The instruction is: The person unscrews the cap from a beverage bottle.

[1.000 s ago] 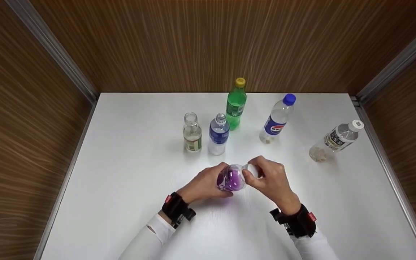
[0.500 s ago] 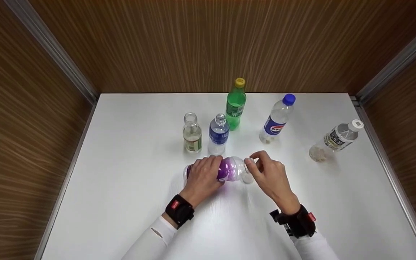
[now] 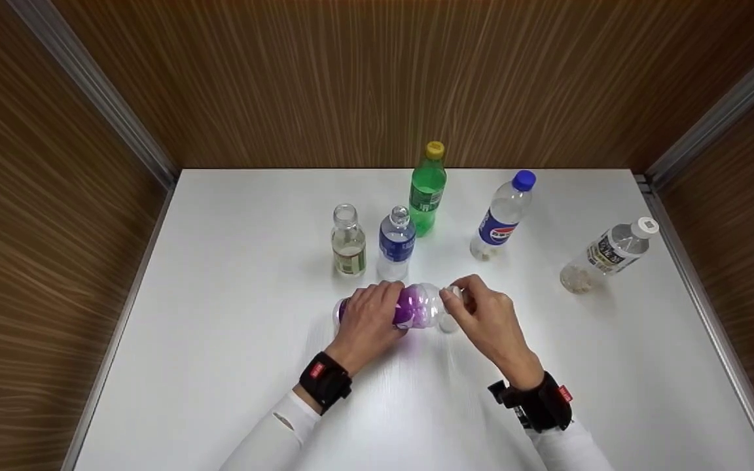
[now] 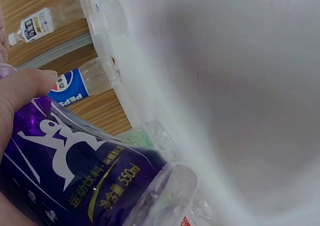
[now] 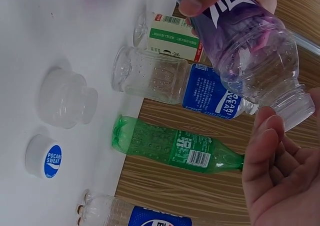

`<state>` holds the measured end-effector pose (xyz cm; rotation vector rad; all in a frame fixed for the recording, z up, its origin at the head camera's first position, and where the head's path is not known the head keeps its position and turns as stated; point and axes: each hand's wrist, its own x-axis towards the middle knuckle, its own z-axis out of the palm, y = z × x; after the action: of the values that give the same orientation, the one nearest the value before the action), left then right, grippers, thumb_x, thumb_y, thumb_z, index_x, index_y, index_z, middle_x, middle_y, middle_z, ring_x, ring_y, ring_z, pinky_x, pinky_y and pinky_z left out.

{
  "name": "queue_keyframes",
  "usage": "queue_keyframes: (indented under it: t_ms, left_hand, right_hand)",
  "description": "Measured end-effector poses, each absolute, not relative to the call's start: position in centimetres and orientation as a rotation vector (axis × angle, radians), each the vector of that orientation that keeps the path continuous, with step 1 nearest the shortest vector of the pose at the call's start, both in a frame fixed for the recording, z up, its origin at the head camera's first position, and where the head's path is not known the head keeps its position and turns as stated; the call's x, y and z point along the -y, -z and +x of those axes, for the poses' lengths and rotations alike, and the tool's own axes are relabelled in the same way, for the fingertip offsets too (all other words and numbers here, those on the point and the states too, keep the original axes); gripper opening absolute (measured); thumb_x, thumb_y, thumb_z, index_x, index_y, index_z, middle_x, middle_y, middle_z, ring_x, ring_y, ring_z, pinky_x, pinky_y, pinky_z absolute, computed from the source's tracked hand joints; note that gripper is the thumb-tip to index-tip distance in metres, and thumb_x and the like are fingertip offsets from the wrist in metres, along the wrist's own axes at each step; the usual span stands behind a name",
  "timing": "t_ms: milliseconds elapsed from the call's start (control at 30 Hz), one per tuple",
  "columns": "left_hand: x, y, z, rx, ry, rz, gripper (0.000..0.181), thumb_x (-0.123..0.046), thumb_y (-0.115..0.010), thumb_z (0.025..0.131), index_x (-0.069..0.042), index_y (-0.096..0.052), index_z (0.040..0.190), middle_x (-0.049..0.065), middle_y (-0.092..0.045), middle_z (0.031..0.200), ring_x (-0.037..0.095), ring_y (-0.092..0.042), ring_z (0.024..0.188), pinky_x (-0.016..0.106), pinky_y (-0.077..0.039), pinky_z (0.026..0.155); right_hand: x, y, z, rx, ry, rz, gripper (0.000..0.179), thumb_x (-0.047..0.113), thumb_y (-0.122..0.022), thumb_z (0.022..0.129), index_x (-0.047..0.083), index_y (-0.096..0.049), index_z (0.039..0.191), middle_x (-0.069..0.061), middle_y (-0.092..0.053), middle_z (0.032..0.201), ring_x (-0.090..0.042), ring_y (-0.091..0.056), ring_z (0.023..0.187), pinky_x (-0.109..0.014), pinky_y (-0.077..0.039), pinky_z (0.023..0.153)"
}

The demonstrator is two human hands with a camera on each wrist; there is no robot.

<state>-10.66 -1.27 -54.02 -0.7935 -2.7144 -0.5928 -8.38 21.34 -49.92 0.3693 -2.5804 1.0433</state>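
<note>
My left hand point(image 3: 370, 324) grips the body of a plastic drink bottle point(image 3: 416, 306) with a purple label, holding it tilted on its side with its neck to the right. The left wrist view shows the purple label point(image 4: 75, 161) and the bottle's base up close. At the neck, my right hand point(image 3: 491, 320) pinches a translucent ridged cap point(image 5: 299, 110) between thumb and fingers; the cap sits at the bottle's mouth. On the table, below the neck, lie a translucent stepped cap point(image 5: 67, 98) and a white Pocari Sweat cap point(image 5: 44, 156).
Behind the hands stand an uncapped glass bottle point(image 3: 349, 248), an uncapped Pocari Sweat bottle point(image 3: 395, 245) and a green bottle point(image 3: 426, 193) with a yellow cap. To the right are a Pepsi bottle point(image 3: 500, 219) and a white-capped bottle point(image 3: 609, 252). Wood-grain walls point(image 3: 377, 78) enclose the white table.
My left hand has shifted its hold, fingers now over the top, and the purple-labelled bottle has turned more level. Since half a second ago, only the right fingers have moved slightly left.
</note>
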Motion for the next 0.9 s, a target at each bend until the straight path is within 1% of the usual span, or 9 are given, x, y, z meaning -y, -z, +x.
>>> queue_keyframes:
  t_ms: [167, 400, 600, 800, 900]
  left_hand:
    - [1.36, 53.87, -10.7, 2.771, 0.673, -0.8, 0.067, -0.028, -0.091, 0.074, -0.007, -0.058, 0.129, 0.008, -0.068, 0.118, 0.026, -0.067, 0.104, 0.041, -0.053, 0.092]
    - [1.52, 54.03, -10.73, 2.823, 0.755, -0.792, 0.065, -0.031, -0.09, 0.077, -0.007, -0.057, 0.128, 0.007, -0.068, 0.115, 0.023, -0.067, 0.102, 0.04, -0.054, 0.093]
    - [1.55, 54.21, -10.81, 2.79, 0.739, -0.802, 0.065, -0.031, -0.091, 0.076, -0.007, -0.058, 0.127, 0.007, -0.068, 0.114, 0.024, -0.067, 0.1, 0.039, -0.055, 0.091]
    - [1.58, 54.26, -10.84, 2.779, 0.733, -0.819, 0.065, -0.031, -0.091, 0.075, -0.007, -0.058, 0.126, 0.008, -0.068, 0.114, 0.025, -0.067, 0.1, 0.039, -0.055, 0.091]
    - [1.68, 54.34, -10.87, 2.782, 0.742, -0.831, 0.066, -0.031, -0.092, 0.075, -0.007, -0.058, 0.126, 0.008, -0.068, 0.114, 0.025, -0.067, 0.1, 0.039, -0.054, 0.091]
  right_hand:
    - [-21.31, 49.74, -8.25, 2.559, -1.06, 0.423, 0.021, 0.021, -0.074, 0.097, 0.004, -0.067, 0.108, 0.008, -0.053, 0.071, -0.007, -0.047, 0.06, -0.025, -0.04, 0.052]
    - [-21.55, 49.77, -8.28, 2.52, -1.087, 0.571, 0.03, 0.016, -0.077, 0.095, 0.001, -0.067, 0.119, 0.002, -0.061, 0.087, -0.007, -0.058, 0.074, -0.03, -0.052, 0.06]
    - [-21.7, 49.74, -8.25, 2.531, -1.086, 0.595, 0.031, 0.016, -0.075, 0.095, 0.002, -0.067, 0.121, 0.001, -0.064, 0.092, -0.007, -0.061, 0.077, -0.026, -0.053, 0.063]
    - [-21.91, 49.72, -8.09, 2.546, -1.101, 0.629, 0.033, 0.016, -0.073, 0.096, 0.003, -0.065, 0.125, -0.001, -0.067, 0.1, -0.008, -0.063, 0.084, -0.033, -0.059, 0.067]
    - [-22.05, 49.68, -8.05, 2.547, -1.099, 0.663, 0.038, 0.015, -0.073, 0.094, 0.003, -0.062, 0.128, -0.001, -0.066, 0.103, -0.007, -0.062, 0.087, -0.032, -0.059, 0.07]
